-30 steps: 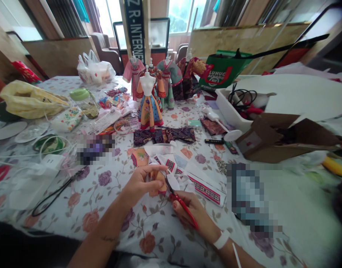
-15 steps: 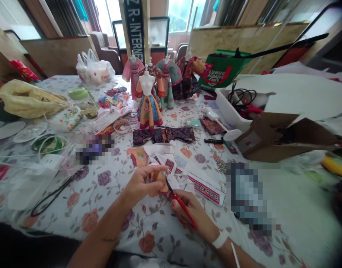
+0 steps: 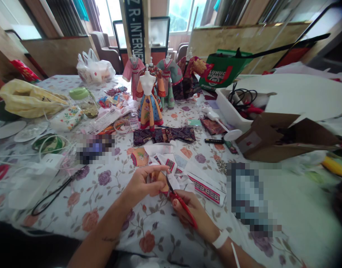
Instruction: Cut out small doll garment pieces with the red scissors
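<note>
My left hand (image 3: 139,182) pinches a small orange piece of fabric (image 3: 161,182) between thumb and fingers, over the patterned tablecloth (image 3: 76,208). My right hand (image 3: 191,210) grips a pair of red-handled scissors (image 3: 182,204). Their narrow dark blades (image 3: 168,184) reach up against the edge of the orange piece, touching or nearly touching it. Just beyond my hands lies white fabric with a red-and-black woven trim band (image 3: 205,190). My fingers hide part of the orange piece.
Miniature dresses on small stands (image 3: 150,106) and dark patterned fabric (image 3: 163,136) stand ahead. A white tub of black cables (image 3: 229,108) and a brown cardboard box (image 3: 282,139) are on the right. A black cord (image 3: 57,193) lies left.
My hands and the scissors have barely moved. The whole view has shifted very slightly.
</note>
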The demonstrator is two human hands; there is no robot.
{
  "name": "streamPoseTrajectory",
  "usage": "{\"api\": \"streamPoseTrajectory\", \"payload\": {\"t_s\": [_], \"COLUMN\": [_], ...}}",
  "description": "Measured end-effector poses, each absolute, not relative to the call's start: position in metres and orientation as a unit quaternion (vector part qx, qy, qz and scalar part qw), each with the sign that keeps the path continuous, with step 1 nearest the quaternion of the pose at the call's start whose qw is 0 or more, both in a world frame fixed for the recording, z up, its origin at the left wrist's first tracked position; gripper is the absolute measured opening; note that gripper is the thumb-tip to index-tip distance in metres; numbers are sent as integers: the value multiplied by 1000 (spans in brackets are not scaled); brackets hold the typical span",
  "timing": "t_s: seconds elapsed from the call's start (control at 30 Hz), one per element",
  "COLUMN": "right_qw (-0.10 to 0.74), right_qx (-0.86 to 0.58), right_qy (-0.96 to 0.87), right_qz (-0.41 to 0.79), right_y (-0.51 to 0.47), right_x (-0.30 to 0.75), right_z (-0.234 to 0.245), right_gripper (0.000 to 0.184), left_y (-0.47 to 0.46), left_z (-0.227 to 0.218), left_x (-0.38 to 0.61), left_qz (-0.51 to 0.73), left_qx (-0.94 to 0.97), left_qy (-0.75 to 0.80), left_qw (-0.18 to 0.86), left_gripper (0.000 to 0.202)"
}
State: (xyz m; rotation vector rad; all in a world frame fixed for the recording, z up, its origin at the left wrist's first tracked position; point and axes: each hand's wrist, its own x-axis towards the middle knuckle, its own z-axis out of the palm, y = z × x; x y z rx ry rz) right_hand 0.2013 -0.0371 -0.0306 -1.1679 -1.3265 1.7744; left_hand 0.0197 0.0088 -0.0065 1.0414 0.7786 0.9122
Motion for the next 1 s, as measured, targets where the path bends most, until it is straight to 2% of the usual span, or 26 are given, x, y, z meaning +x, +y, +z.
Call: {"api": "streamPoseTrajectory", "payload": {"t_s": [1.0], "right_qw": [310], "right_qx": [-461], "right_qy": [-489], "right_qz": [673], "right_y": [-38], "right_x": [201], "right_z": [-32], "right_gripper": [55], "left_y": [10], "left_z": [-5], "left_x": [19], "left_qz": [405], "left_qx": [452], "left_qy": [329], "left_qw": [724], "left_gripper": [41]}}
